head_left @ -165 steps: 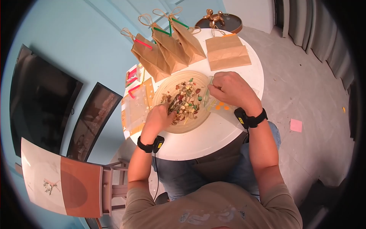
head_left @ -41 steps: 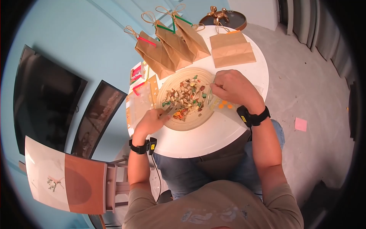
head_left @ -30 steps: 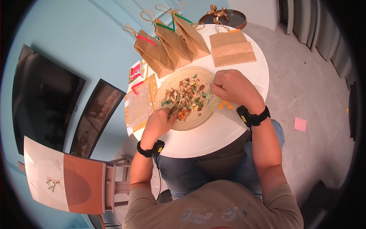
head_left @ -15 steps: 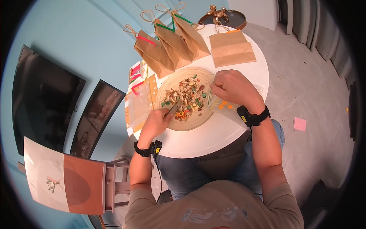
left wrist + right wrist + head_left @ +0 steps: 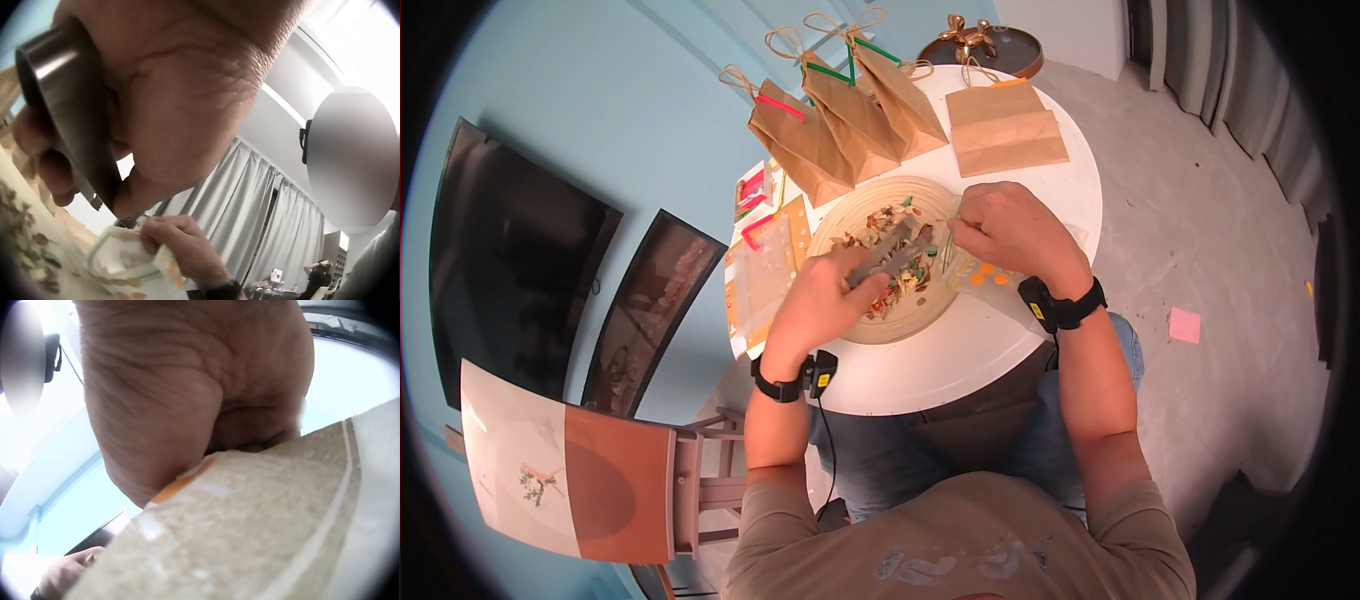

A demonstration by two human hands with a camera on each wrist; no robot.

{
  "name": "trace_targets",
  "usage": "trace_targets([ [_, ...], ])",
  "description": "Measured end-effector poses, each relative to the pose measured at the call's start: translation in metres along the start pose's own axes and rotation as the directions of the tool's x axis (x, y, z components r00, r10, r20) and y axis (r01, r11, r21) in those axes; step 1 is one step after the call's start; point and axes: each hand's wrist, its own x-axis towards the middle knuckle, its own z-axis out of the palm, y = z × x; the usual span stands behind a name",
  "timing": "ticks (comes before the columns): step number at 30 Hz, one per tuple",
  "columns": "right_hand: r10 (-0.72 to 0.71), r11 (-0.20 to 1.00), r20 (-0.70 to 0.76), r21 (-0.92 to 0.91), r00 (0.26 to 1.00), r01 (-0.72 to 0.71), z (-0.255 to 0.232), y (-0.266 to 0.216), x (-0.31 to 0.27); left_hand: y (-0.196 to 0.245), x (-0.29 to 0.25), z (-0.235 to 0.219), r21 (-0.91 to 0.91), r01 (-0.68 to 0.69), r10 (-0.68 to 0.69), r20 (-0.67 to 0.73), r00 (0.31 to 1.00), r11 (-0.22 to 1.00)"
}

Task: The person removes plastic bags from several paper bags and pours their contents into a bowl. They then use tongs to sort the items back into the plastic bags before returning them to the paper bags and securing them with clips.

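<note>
My left hand (image 5: 820, 300) grips metal tongs (image 5: 78, 106), their bent end showing at the palm in the left wrist view. In the head view the tongs' two arms reach over the dried petals and leaves (image 5: 905, 290) on the round, pale woven plate (image 5: 885, 335). Both arms are spread a little and point toward the bag; whether a piece sits between their tips I cannot tell. At the plate's right edge my right hand (image 5: 1015, 235) pinches the rim of a see-through bag (image 5: 250, 512) with orange dots. In the left wrist view the bag's mouth gapes.
Three brown paper bags (image 5: 850, 125) stand at the back of the round white table (image 5: 900, 385); another paper bag (image 5: 1008, 135) lies flat at the back right. Left of the plate lies a clear bag (image 5: 765, 270) on patterned paper. A pink note (image 5: 1185, 325) is on the floor.
My left hand has risen from low at the plate's near left edge, and the tongs have swung up and right toward the held bag, arms farther apart. My right hand keeps its place.
</note>
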Motion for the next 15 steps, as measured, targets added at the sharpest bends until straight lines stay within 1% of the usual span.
trace_targets([
  [2,0.044,0.999,0.042,-0.009,0.998,-0.044,-0.005,-0.003,0.001,-0.03,0.012,-0.008,0.056,0.014,-0.014,0.001,1.0,0.998],
  [5,0.05,0.999,0.048,-0.003,0.998,-0.05,-0.007,-0.003,0.0,-0.07,0.028,-0.016,0.214,0.15,-0.159,0.025,0.987,0.965],
  [7,0.052,0.999,0.047,-0.002,0.998,-0.052,-0.006,-0.001,-0.001,-0.101,0.04,-0.016,0.192,0.241,-0.257,0.063,0.964,0.951],
  [8,0.053,0.999,0.048,-0.002,0.997,-0.053,-0.006,-0.001,-0.001,-0.11,0.044,-0.014,0.181,0.287,-0.305,0.083,0.949,0.941],
  [9,0.053,0.999,0.046,0.001,0.998,-0.053,-0.007,-0.001,-0.001,-0.117,0.045,-0.012,0.119,0.317,-0.331,0.12,0.936,0.941],
  [11,0.053,0.999,0.045,0.006,0.998,-0.053,-0.008,-0.001,-0.001,-0.119,0.043,-0.01,-0.003,0.382,-0.374,0.2,0.906,0.924],
  [12,0.05,0.999,0.044,0.005,0.998,-0.05,-0.008,-0.002,-0.001,-0.119,0.041,-0.01,-0.007,0.379,-0.368,0.225,0.902,0.925],
  [14,0.043,0.999,0.044,0.003,0.998,-0.043,-0.008,-0.003,0.0,-0.105,0.037,-0.009,-0.017,0.376,-0.357,0.274,0.893,0.926],
  [15,0.042,0.999,0.048,0.0,0.998,-0.043,-0.007,-0.004,0.0,-0.104,0.034,-0.005,0.025,0.309,-0.306,0.246,0.92,0.951],
])
